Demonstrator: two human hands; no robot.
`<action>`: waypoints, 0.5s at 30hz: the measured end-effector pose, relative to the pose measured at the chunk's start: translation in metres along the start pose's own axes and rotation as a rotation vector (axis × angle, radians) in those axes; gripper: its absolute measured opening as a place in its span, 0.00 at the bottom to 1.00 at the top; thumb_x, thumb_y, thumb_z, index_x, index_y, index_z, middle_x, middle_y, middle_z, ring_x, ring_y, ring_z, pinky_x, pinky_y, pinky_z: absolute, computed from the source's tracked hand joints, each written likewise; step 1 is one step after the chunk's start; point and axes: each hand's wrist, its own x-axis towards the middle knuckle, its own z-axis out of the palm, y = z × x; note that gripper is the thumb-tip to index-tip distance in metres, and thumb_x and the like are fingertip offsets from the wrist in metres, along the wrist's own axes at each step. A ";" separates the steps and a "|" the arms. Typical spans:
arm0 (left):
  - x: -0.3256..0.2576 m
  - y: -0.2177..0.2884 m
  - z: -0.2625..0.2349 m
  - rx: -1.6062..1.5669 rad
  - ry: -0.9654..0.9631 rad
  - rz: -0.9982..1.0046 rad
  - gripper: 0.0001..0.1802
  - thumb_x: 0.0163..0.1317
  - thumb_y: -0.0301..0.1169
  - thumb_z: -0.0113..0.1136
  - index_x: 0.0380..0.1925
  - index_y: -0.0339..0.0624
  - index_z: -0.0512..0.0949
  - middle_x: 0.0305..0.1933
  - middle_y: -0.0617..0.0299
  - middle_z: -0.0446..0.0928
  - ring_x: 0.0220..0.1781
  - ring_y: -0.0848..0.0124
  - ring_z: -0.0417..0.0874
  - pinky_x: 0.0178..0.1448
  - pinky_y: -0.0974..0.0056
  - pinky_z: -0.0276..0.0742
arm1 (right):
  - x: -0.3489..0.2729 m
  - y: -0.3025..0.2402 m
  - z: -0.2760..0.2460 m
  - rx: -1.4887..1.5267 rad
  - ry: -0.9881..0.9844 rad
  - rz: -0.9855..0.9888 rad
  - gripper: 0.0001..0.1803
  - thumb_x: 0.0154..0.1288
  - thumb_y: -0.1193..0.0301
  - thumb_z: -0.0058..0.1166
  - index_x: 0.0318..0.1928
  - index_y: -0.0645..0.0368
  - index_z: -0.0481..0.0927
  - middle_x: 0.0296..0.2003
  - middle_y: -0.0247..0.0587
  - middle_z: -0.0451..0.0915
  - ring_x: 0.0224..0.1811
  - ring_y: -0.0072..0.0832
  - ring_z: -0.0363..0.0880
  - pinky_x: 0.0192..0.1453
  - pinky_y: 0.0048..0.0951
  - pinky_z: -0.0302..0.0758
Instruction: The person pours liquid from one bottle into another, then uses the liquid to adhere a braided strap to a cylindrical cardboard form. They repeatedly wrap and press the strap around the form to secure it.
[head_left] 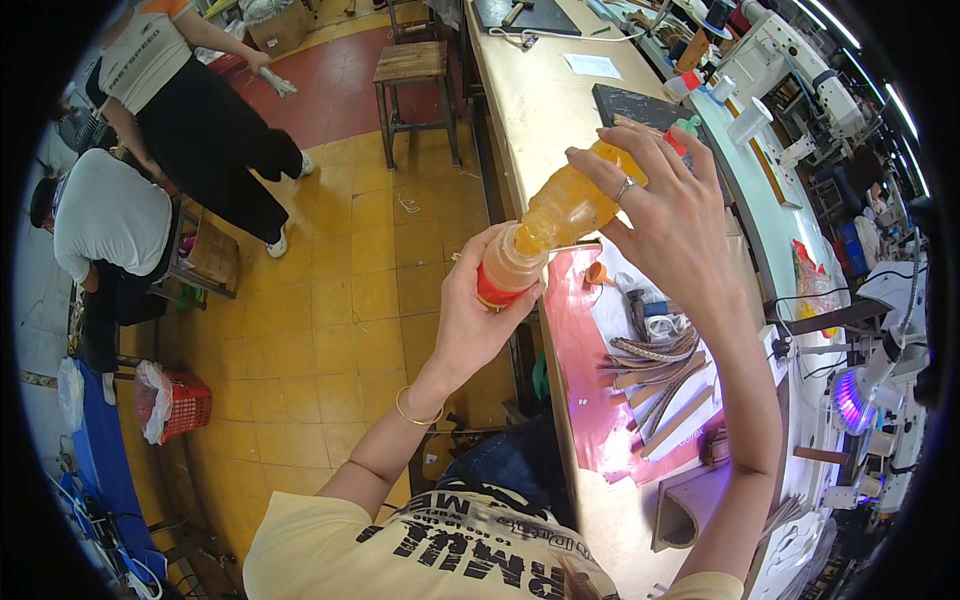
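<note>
My right hand (665,215) grips a tilted plastic bottle of orange liquid (570,208), its mouth pointing down to the left. My left hand (480,320) holds a small clear bottle with a red base (505,270) right under that mouth, the two openings touching. Both are held above the near edge of a long pale workbench (545,110). A ring shows on my right hand and a thin bangle on my left wrist.
On the bench lie a pink sheet (580,350), several leather straps (655,365) and a small orange cap (597,272). A wooden stool (415,75) stands on the yellow tiled floor. Two people are at the far left beside a red basket (180,405). Sewing machines line the right.
</note>
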 end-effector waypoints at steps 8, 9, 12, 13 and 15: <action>-0.001 0.000 -0.001 -0.004 0.003 -0.003 0.32 0.55 0.24 0.72 0.60 0.36 0.70 0.57 0.54 0.78 0.59 0.66 0.80 0.64 0.61 0.75 | 0.000 -0.001 0.001 0.006 0.000 0.007 0.32 0.45 0.68 0.72 0.55 0.40 0.80 0.53 0.32 0.79 0.56 0.29 0.79 0.68 0.46 0.64; 0.000 0.000 -0.001 -0.005 0.003 -0.004 0.32 0.55 0.24 0.72 0.60 0.36 0.70 0.57 0.54 0.78 0.59 0.66 0.80 0.64 0.61 0.75 | 0.001 -0.001 0.000 0.010 0.000 0.009 0.31 0.45 0.68 0.72 0.55 0.39 0.80 0.53 0.32 0.79 0.56 0.29 0.79 0.68 0.46 0.64; 0.000 0.001 -0.001 -0.006 0.001 -0.002 0.32 0.55 0.24 0.72 0.60 0.36 0.70 0.56 0.55 0.79 0.59 0.66 0.80 0.64 0.61 0.75 | 0.001 -0.001 0.000 0.017 0.005 0.012 0.31 0.46 0.68 0.72 0.55 0.39 0.80 0.53 0.32 0.79 0.55 0.29 0.79 0.68 0.46 0.64; 0.000 0.001 -0.001 -0.002 -0.001 -0.002 0.32 0.55 0.24 0.72 0.60 0.36 0.70 0.56 0.55 0.79 0.59 0.66 0.80 0.64 0.61 0.75 | 0.001 -0.002 0.000 0.005 0.001 0.012 0.31 0.46 0.68 0.72 0.54 0.39 0.80 0.52 0.32 0.79 0.54 0.29 0.79 0.68 0.46 0.64; -0.001 0.002 -0.002 0.007 -0.026 -0.013 0.34 0.55 0.20 0.72 0.61 0.36 0.68 0.57 0.59 0.77 0.59 0.71 0.78 0.65 0.63 0.73 | 0.001 -0.002 0.000 0.022 0.004 0.015 0.31 0.46 0.68 0.72 0.54 0.39 0.80 0.52 0.32 0.79 0.54 0.29 0.79 0.68 0.46 0.64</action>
